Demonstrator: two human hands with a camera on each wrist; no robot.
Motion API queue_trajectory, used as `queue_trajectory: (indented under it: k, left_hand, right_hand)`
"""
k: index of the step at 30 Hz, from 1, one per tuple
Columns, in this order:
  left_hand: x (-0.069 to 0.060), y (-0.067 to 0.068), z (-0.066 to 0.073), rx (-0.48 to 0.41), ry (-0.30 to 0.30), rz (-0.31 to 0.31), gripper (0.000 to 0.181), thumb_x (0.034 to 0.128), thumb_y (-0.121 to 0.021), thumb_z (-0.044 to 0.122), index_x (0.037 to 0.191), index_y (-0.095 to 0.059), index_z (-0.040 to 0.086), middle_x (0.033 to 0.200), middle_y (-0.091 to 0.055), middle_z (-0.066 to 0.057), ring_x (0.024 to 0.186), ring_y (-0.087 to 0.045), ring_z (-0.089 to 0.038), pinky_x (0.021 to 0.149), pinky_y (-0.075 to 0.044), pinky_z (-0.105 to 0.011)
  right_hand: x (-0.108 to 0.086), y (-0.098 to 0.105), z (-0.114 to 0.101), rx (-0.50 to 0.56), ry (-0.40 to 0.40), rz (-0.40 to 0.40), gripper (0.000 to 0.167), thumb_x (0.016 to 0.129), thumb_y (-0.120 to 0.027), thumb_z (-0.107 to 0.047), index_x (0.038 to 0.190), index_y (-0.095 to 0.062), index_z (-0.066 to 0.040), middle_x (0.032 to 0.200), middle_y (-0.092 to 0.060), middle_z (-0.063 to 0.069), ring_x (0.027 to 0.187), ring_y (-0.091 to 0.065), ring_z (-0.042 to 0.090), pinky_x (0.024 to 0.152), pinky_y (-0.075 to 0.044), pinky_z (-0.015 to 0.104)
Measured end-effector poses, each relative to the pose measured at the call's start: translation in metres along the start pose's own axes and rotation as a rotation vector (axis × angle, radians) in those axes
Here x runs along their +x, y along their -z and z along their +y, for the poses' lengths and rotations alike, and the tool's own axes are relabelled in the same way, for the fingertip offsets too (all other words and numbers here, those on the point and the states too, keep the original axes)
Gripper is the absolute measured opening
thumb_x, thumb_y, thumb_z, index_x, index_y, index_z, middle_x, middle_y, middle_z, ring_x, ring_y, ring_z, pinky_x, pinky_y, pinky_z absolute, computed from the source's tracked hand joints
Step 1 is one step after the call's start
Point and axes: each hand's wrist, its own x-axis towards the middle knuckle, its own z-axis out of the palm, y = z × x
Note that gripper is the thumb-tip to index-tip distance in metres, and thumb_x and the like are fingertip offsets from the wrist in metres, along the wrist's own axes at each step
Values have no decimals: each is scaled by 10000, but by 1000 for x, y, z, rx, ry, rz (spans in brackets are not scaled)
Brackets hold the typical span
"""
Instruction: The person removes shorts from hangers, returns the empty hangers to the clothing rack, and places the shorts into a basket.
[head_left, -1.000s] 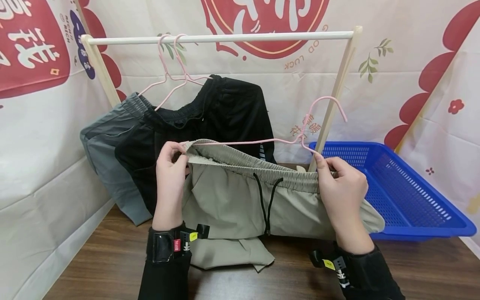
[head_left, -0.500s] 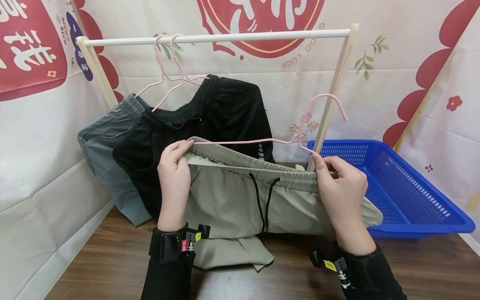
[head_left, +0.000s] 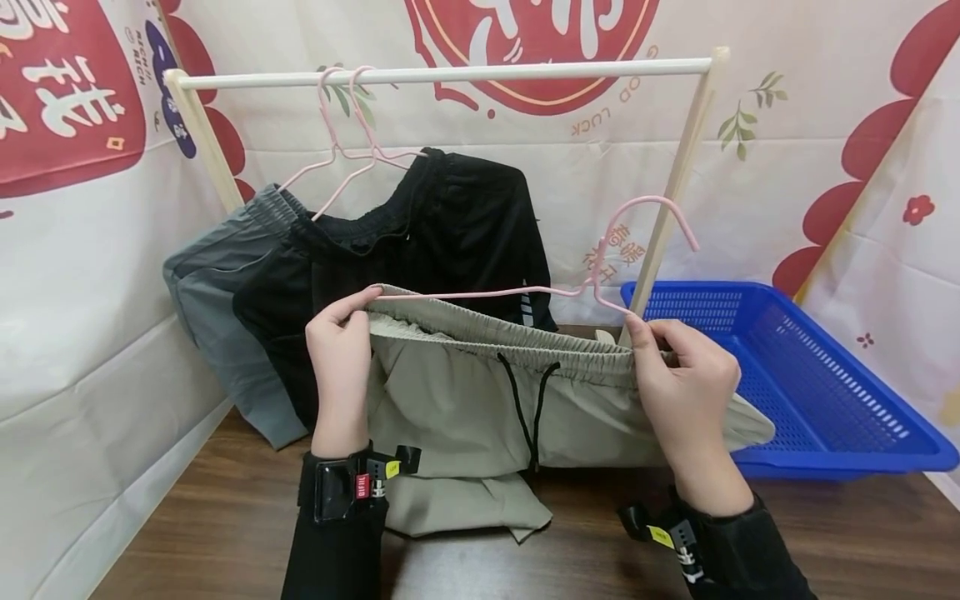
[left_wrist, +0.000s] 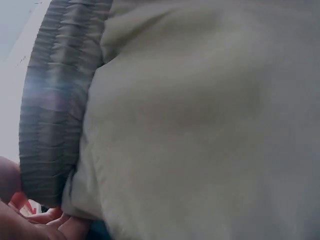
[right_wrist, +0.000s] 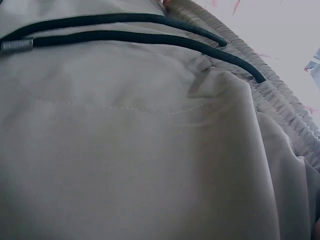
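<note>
Between my hands hang light khaki pants (head_left: 450, 408) with an elastic waistband and black drawstrings (head_left: 537, 412); their lower part is folded on the table. A pink hanger (head_left: 480, 294) lies along the waist opening, its hook up and to the right. With thumb and fingers my left hand (head_left: 341, 367) pinches the left corner of the waistband and the hanger's left end. At the other end, my right hand (head_left: 686, 392) pinches the waistband together with the hanger's right arm. The left wrist view shows ribbed waistband (left_wrist: 55, 105) close up; the drawstrings cross the right wrist view.
Behind the pants stands a rack with a white rail (head_left: 487, 73) and wooden posts. Black shorts (head_left: 480, 217) and a grey garment (head_left: 217, 275) hang from it on pink hangers. A blue plastic basket (head_left: 847, 450) sits at the right on the wooden table (head_left: 202, 517).
My left fingers have shifted from the waistband's corner up onto the hanger's end. The hanger has tilted slightly and lowered a little. My right hand keeps its grip.
</note>
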Motion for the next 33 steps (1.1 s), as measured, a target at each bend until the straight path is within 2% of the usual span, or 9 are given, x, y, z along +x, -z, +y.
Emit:
queue_trajectory:
  k: [5,11,13,14,17,20,23,28,33]
  left_hand:
    - [2,0,0,-104,97,15,428,898,-417,-76,1011,-783,114,1074,-701,-1,378,-216,-69,397,-205,-201]
    - [5,4,1,-294,229,-39,409,890,-398,-83,1021,-764,45,1004,-682,-92,399,-262,-78,420,-254,-190]
    - [7,4,2,-389,293,-73,398,875,-390,-99,974,-756,20,954,-665,-110,473,-400,-82,479,-358,-185]
    - [8,3,2,-440,320,-101,401,875,-371,-107,1009,-737,-11,1011,-660,-135,559,-505,-97,542,-429,-190]
    - [7,0,3,-529,379,-160,407,869,-330,-122,1101,-663,-95,1119,-615,-173,931,-631,-186,755,-522,-283]
    - [4,-4,4,-532,374,-205,443,879,-313,-117,1237,-573,-132,1247,-571,-199,1077,-605,-203,836,-515,-305]
    - [2,-5,6,-487,351,-222,434,886,-360,-112,1257,-585,-92,1213,-581,-180,1008,-629,-189,809,-527,-285]
    - [0,-6,7,-481,313,-271,439,886,-412,-118,1296,-563,-73,1163,-583,-169,883,-653,-160,783,-538,-282]
    - [-2,-7,8,-461,243,-290,437,905,-450,-115,1321,-546,-20,1108,-595,-149,836,-629,-157,709,-531,-257]
  right_hand:
    - [0,1,2,-9,-13,2,193,887,-729,-150,763,-729,-2,620,-607,74,569,-424,2,552,-307,152]
    - [1,1,6,-36,-15,27,208,884,-735,-156,744,-724,-2,609,-604,75,566,-427,-7,563,-305,144]
    - [1,0,8,-44,-26,36,221,888,-731,-168,743,-726,-1,614,-616,81,565,-436,-20,564,-312,137]
    - [1,0,8,-43,-32,41,224,889,-730,-169,740,-725,-2,612,-616,82,562,-436,-28,562,-313,136]
    - [0,-1,10,-44,-56,49,204,883,-736,-152,738,-729,-8,604,-619,81,546,-434,-38,551,-312,132]
    - [0,-2,11,-43,-65,53,198,876,-742,-141,728,-723,-11,592,-605,74,530,-417,-25,541,-299,139]
    - [1,0,11,-25,-85,43,215,892,-727,-154,733,-720,-9,602,-599,65,520,-413,-4,525,-298,152]
    - [4,1,12,59,-158,24,178,907,-704,-120,783,-742,2,624,-589,44,504,-405,31,487,-288,175]
    - [4,2,12,49,-155,28,191,913,-699,-133,794,-740,10,634,-589,52,531,-416,31,506,-293,186]
